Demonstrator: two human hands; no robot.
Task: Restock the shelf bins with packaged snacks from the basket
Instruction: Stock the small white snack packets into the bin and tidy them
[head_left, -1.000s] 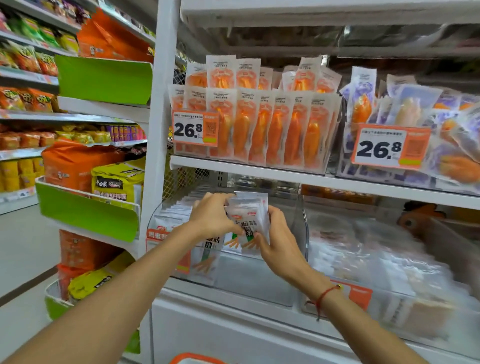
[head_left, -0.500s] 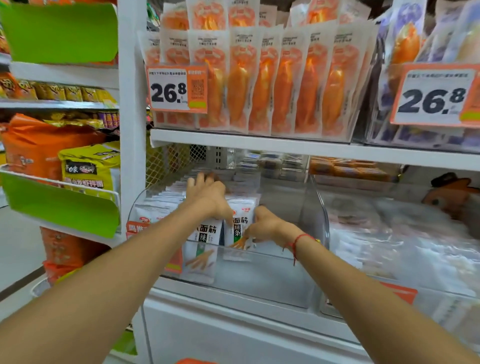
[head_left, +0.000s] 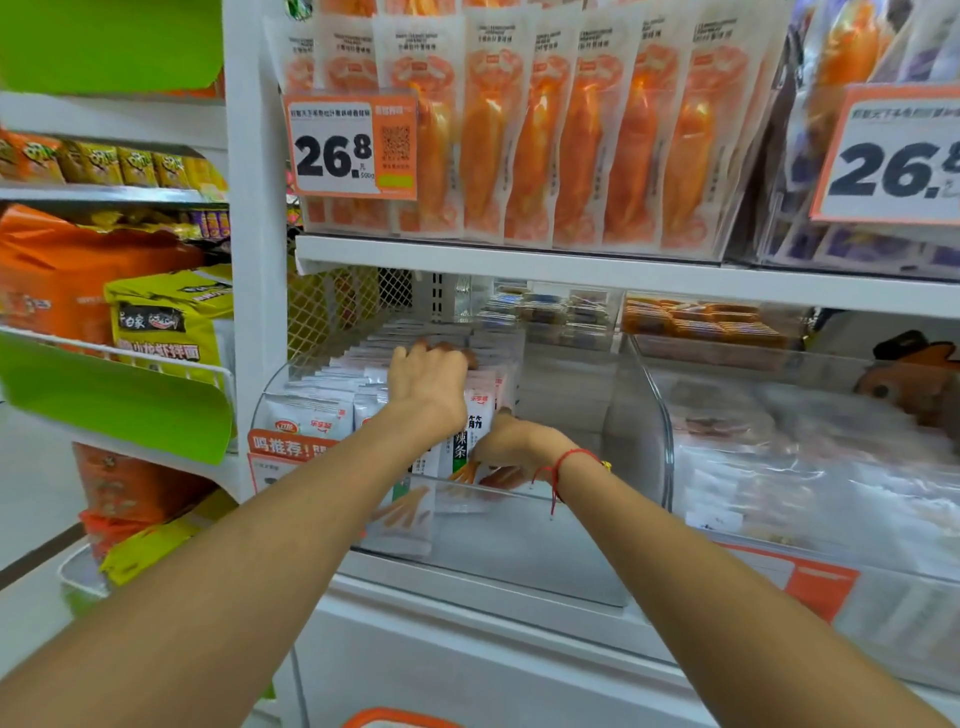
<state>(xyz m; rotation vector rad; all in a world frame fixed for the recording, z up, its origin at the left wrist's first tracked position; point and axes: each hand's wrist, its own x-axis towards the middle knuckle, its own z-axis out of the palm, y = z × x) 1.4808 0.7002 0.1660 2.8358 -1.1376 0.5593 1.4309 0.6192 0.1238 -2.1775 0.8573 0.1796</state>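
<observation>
Seating white snack packets in the clear shelf bin (head_left: 639, 415).

My right hand (head_left: 511, 447) pinches the lower edge of the upright snack packets (head_left: 477, 421), which stand just above and ahead of that grip, long axis vertical. My left hand (head_left: 428, 379) lies on the packet tops, fingers curled over the row behind. The right grip is nearer the open bin space to its right. The orange basket rim (head_left: 400, 719) sits well below both hands.
</observation>
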